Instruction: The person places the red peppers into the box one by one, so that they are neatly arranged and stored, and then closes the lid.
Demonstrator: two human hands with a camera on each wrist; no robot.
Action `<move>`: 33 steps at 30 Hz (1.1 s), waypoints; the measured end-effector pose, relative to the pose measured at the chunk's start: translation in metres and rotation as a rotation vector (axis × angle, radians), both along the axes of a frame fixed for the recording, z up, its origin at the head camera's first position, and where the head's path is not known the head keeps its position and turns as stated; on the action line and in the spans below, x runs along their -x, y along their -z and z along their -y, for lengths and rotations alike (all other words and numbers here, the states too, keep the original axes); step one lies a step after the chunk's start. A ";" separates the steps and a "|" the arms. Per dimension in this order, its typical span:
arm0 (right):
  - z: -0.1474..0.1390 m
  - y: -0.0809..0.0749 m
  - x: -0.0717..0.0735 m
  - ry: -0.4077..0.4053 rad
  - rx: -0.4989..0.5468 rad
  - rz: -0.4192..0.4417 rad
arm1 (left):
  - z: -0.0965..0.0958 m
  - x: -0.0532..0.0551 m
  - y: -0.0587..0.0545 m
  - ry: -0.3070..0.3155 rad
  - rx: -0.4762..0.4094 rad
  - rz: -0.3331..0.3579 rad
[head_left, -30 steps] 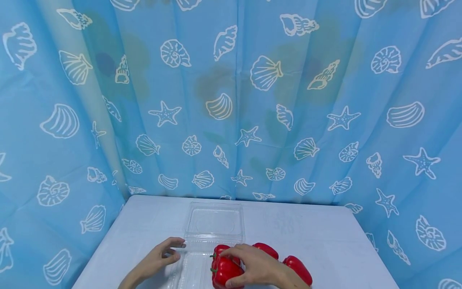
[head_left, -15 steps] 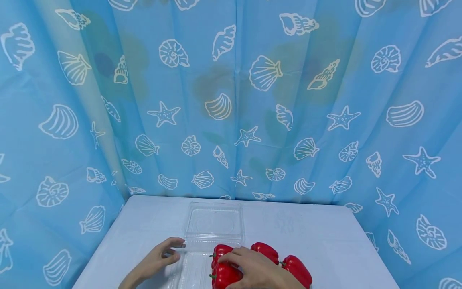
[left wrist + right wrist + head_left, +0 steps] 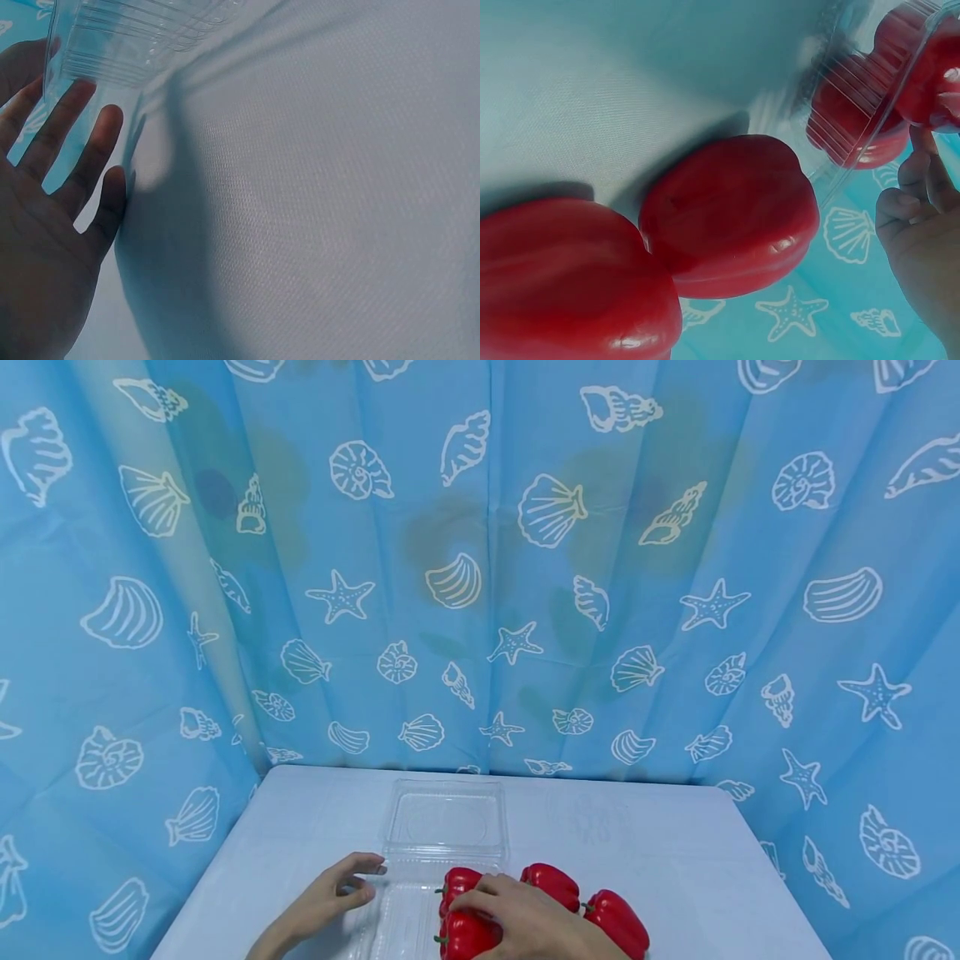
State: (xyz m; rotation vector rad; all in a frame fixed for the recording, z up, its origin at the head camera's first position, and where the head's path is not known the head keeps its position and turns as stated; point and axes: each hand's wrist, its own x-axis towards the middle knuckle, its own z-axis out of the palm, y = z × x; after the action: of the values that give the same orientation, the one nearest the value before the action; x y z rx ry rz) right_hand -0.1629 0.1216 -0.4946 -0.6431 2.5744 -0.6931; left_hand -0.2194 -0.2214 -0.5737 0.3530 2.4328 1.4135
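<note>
A clear plastic clamshell container [image 3: 397,906] lies open on the table, its lid [image 3: 447,818] folded back away from me. My right hand [image 3: 525,920] grips a red bell pepper [image 3: 467,937] at the container's right side, fingers over its top and thumb low. Behind it, another red bell pepper [image 3: 459,880] sits in the container. The right wrist view shows red peppers [image 3: 855,105] through the clear wall. My left hand [image 3: 324,897] is at the container's left edge, fingers loosely bent and holding nothing. In the left wrist view its fingers [image 3: 94,154] are spread beside the plastic.
Two loose red bell peppers lie right of the container, one [image 3: 552,883] behind my right hand and one [image 3: 617,920] farther right. The white tabletop [image 3: 675,835] ends at a blue curtain [image 3: 480,610] printed with shells and starfish.
My right hand and the pepper it grips have shifted slightly down and left, and more of the loose peppers shows. The left hand has not moved.
</note>
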 end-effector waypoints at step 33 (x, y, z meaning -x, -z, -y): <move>0.003 0.018 0.003 -0.016 -0.004 -0.014 | 0.000 0.000 0.001 0.031 -0.021 -0.004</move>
State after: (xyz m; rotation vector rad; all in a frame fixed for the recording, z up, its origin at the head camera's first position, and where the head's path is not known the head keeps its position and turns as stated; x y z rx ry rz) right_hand -0.1660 0.1182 -0.5128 -0.6691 2.5800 -0.6806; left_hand -0.2189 -0.2210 -0.5751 0.3967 2.4068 1.4272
